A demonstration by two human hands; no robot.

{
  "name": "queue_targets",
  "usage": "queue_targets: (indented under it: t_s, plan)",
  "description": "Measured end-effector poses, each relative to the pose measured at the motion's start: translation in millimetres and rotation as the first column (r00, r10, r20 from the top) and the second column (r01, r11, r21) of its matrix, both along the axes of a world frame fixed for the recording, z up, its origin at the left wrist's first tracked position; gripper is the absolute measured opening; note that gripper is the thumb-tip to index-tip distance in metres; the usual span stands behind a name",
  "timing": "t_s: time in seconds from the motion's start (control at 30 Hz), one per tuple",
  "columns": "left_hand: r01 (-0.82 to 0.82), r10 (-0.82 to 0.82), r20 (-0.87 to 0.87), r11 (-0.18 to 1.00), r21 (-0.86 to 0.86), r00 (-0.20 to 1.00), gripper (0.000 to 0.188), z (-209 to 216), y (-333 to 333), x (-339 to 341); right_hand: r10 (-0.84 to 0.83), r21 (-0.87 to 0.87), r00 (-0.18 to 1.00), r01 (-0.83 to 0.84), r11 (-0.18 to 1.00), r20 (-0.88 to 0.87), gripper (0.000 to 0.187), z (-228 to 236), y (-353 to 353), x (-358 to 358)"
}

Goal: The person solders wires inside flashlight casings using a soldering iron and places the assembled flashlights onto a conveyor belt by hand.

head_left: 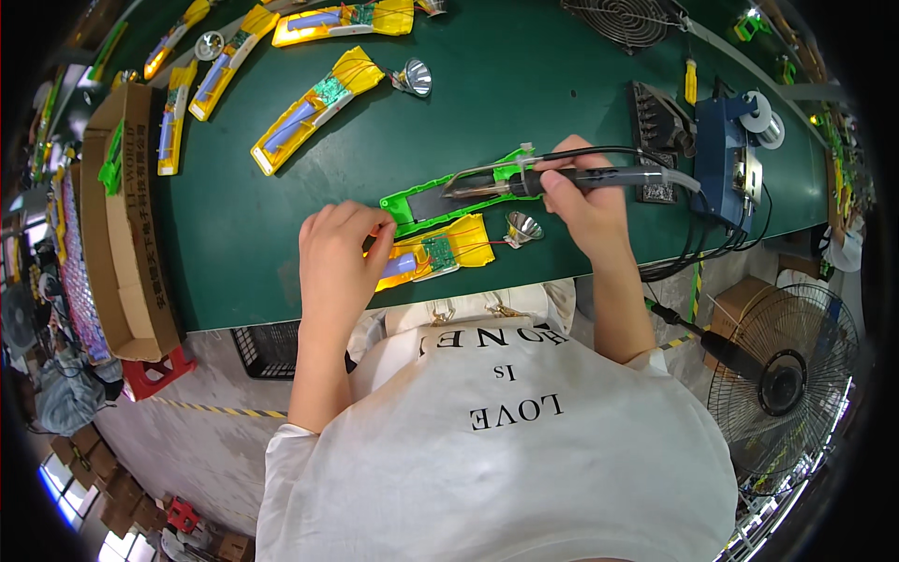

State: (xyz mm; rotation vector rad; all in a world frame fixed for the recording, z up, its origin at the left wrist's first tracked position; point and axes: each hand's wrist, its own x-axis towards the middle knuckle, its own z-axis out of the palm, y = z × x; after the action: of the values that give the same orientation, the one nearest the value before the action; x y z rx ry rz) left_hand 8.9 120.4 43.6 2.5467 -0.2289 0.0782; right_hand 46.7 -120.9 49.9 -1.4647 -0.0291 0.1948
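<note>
And here's the right grip (588, 195), closed around the soldering iron (510, 184), whose tip points left over the dark strip (429, 205) inside the green casing (397, 209)! That casing lies slantwise on the worktop (239, 234), left of the right grip, its right end passing beneath the iron. At its left end sits the left grip (339, 253), thumb and fingertips drawn together; whether they pinch the casing, the view can't tell. Just on the near side, the yellow casing (475, 242) lies open, partly hidden by the left grip, showing a violet battery cell (400, 266) and a green circuit board (436, 251). Right of it rests the silver reflector (523, 229); farther right, a blue soldering station (714, 155).
</note>
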Motion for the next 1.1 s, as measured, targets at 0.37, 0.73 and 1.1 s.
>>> queue_targets:
  t_s: [0.37,0.73,1.1]
  plan:
    - [0.029,-0.029,-0.046,0.999,-0.015,0.998,0.005,-1,0,4,0.073,-0.089,0.997,-0.074,0.993,-0.011,0.008,-11,15,1]
    - [0.060,-0.055,-0.105,0.997,0.045,0.993,0.006,3,-1,12,0.121,-0.189,0.984,-0.145,0.971,-0.132,0.011,-12,16,3]
    - [0.094,-0.083,-0.091,0.988,0.124,0.992,0.005,4,-2,15,0.115,-0.243,0.987,-0.139,0.960,-0.112,0.012,-9,19,2]
